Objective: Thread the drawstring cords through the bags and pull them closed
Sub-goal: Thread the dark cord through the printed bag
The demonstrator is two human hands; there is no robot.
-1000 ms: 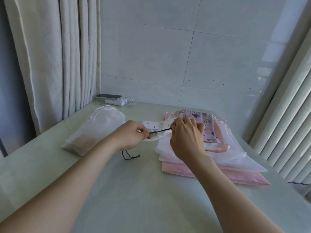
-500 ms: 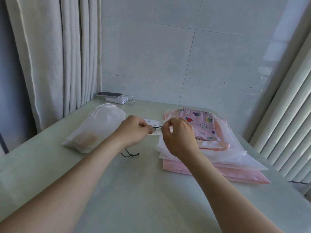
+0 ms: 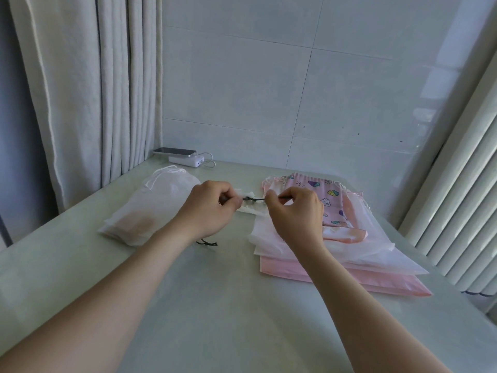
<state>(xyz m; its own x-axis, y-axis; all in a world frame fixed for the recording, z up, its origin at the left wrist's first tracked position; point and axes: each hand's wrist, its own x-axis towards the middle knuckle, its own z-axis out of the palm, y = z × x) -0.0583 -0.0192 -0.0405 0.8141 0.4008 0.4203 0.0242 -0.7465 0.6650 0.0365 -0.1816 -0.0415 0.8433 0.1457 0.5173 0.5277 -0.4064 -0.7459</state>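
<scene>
A thin black drawstring cord (image 3: 254, 199) runs taut between my two hands above the table. My left hand (image 3: 208, 211) pinches its left part, and the cord's loose tail (image 3: 206, 243) lies on the table below that wrist. My right hand (image 3: 295, 214) pinches the right part. Behind the cord lies a small white bag (image 3: 248, 208) with tiny marks, mostly hidden by my hands. On the right sits a stack of pink and white bags (image 3: 349, 254), topped by a pink patterned drawstring bag (image 3: 332, 200).
A pile of white translucent drawstring bags (image 3: 150, 208) lies to the left. A phone (image 3: 174, 151) rests on a white power bank (image 3: 187, 160) at the back left corner. Curtains hang left, vertical blinds (image 3: 462, 211) right, tiled wall behind.
My right hand has moved left and back off the pink patterned bag, uncovering it. Both hands sit slightly higher and the cord between them looks bunched at a knot.
</scene>
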